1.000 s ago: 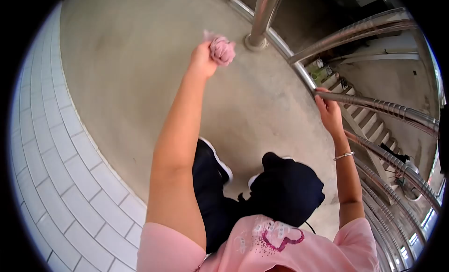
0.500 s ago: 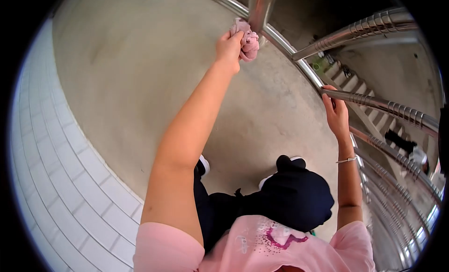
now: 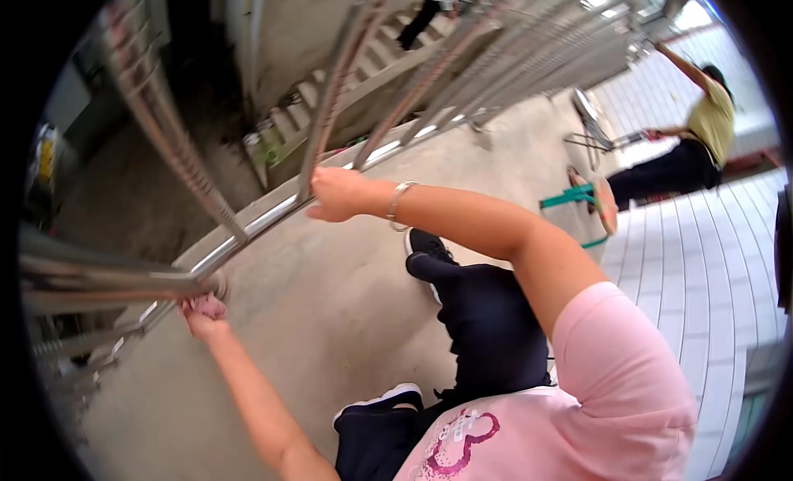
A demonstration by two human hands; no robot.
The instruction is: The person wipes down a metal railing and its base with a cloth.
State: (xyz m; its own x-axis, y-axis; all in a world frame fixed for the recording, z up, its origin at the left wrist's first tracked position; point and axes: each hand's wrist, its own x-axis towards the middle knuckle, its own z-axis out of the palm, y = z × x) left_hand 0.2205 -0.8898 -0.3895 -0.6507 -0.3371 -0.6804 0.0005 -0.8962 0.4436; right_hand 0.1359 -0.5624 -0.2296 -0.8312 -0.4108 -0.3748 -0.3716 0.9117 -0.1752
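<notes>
My left hand (image 3: 201, 322) is closed on a crumpled pink cloth (image 3: 211, 306), pressed near the foot of a thick metal post (image 3: 99, 281) of the railing. Part of the cloth is hidden behind my fingers. Farther along, my right hand (image 3: 334, 194) wraps round the base of a ribbed upright bar (image 3: 343, 84), just above the shiny bottom rail (image 3: 268, 219). A bracelet (image 3: 398, 204) circles my right wrist.
Beyond the railing, concrete stairs (image 3: 310, 92) drop to a lower level. At right, a person in a yellow shirt (image 3: 712, 121) reaches toward the railing. A green-framed stool (image 3: 570, 196) stands near that person, beside the white tiled wall (image 3: 686, 258).
The view has swung round, bringing the other person and the stool into sight. My left hand still holds the cloth by a post; my right hand remains on a railing bar.
</notes>
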